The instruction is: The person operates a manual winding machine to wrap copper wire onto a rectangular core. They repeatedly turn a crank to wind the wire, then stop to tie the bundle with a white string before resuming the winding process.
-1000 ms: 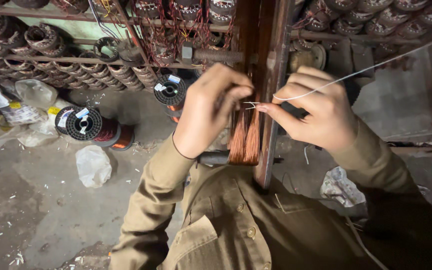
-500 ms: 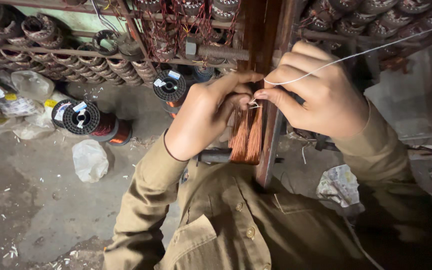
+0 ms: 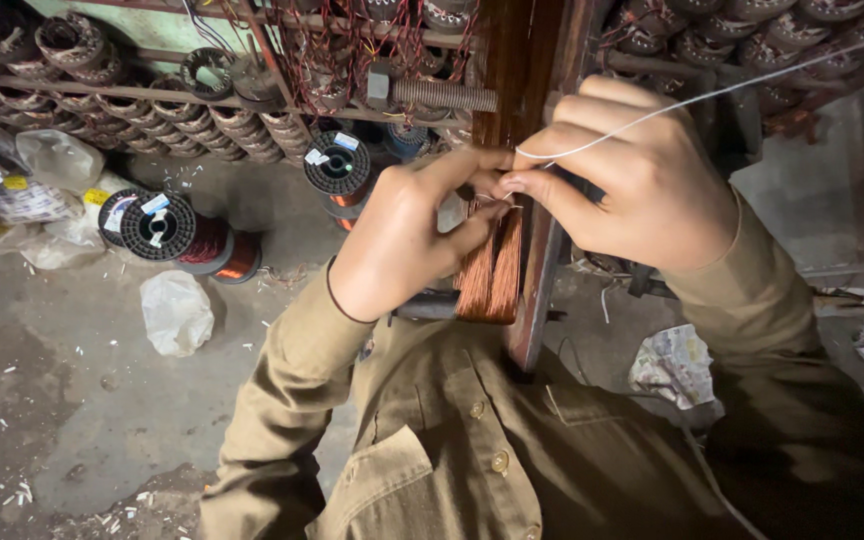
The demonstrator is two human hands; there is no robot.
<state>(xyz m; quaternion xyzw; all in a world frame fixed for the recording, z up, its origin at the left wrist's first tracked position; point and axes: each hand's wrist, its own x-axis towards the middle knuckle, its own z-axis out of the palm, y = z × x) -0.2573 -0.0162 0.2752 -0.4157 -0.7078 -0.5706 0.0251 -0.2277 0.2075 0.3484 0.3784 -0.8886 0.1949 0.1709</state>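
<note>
Pinching a thin white thread (image 3: pixel 692 100) between thumb and forefinger, the right hand (image 3: pixel 632 180) is nearly closed; the thread runs taut from the fingertips up toward the upper right. Left hand (image 3: pixel 407 235) is curled, thumb and forefinger meeting the right fingertips at the top of a copper wire coil (image 3: pixel 487 270), its other fingers wrapped about the bundle's left side. Coil sits against a dark wooden frame (image 3: pixel 537 290), directly in front of the chest.

Handling, judged: thread is light, limp, likely slippery, so a fingertip pinch close to the coil suits. Copper strands look fine and springy; enamel may scratch, and kinks would set. Hold the bundle by its flanks, not single strands.

Outward: black spools of copper wire (image 3: pixel 167 228) lie on the concrete floor (image 3: pixel 72 400), another spool (image 3: pixel 337 165) nearer the frame. Clear plastic bags (image 3: pixel 174 312) lie alongside; contents cannot be told. Wound coils (image 3: pixel 62 40) line the rack behind.
</note>
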